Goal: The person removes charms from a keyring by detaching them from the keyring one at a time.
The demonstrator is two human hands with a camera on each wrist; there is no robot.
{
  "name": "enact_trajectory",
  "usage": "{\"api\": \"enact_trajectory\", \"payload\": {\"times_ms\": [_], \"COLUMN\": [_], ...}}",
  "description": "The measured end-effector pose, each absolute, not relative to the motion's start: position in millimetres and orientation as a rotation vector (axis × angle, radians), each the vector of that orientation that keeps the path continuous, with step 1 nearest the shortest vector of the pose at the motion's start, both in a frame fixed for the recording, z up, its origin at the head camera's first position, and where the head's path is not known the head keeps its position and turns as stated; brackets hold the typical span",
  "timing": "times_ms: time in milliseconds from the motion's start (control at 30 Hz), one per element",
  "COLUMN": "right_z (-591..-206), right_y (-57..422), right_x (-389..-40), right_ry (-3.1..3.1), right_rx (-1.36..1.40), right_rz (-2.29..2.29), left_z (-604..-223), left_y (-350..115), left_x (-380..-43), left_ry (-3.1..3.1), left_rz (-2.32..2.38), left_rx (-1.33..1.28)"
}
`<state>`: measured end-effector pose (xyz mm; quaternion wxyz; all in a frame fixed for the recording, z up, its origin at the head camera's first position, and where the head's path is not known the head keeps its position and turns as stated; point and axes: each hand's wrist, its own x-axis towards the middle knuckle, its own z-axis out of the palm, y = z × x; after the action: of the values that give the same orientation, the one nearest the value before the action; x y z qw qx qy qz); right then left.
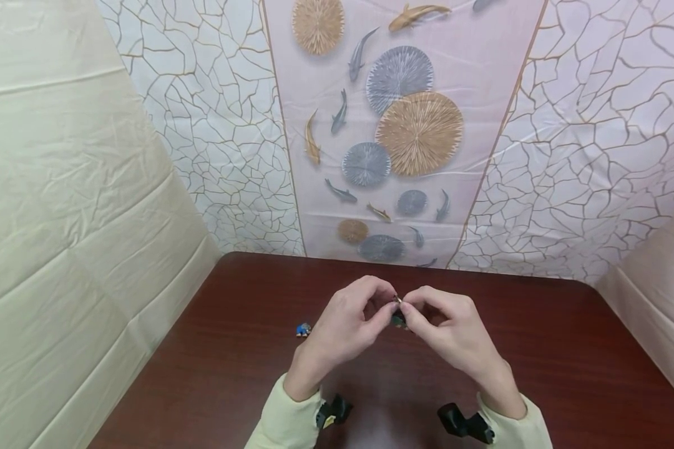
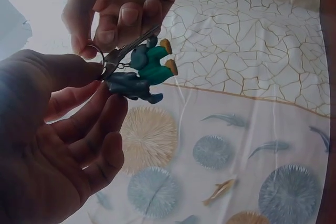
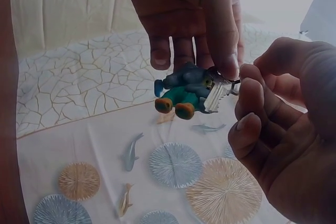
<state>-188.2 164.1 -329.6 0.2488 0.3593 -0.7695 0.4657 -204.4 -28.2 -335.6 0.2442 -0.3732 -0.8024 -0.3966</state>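
My left hand [image 1: 351,318] pinches a metal key [image 2: 131,44] near its head, between thumb and fingers. A figurine keychain [image 2: 152,66] hangs beside the key, with green trousers, orange shoes and a dark blue-grey upper part. From the other side, my right hand [image 1: 455,321] pinches the thin metal key ring [image 2: 93,47] with its fingertips. Both hands meet above the table, fingertips nearly together. In the right wrist view the key [image 3: 214,98] and figurine [image 3: 181,90] hang below the left thumb. The key's head is partly hidden by fingers.
A small blue and white trinket [image 1: 303,330] lies on the dark red-brown table [image 1: 247,374], left of my left hand. Black wrist devices [image 1: 465,424] sit at both cuffs. Patterned cloth [image 1: 371,125] hangs behind the table's far edge, with pale cloth [image 1: 78,218] on the left.
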Motion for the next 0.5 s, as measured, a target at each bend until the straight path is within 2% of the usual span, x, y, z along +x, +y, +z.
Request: {"api": "enact_trajectory", "payload": {"times_ms": [233, 500], "right_z": [-331.8, -331.4], "right_y": [161.8, 159.9], "right_x": [-190.1, -190.2], "right_ry": [-2.083, -2.026], "right_rx": [0.979, 1.022], "right_rz": [1.203, 1.149], "left_z": [-335.5, -334.1], "left_y": [-29.0, -34.2], "left_x": [-205.3, -205.4], "left_ry": [-2.172, -2.178], "left_rz": [-0.978, -1.117], "left_rx": [-0.935, -1.005]}}
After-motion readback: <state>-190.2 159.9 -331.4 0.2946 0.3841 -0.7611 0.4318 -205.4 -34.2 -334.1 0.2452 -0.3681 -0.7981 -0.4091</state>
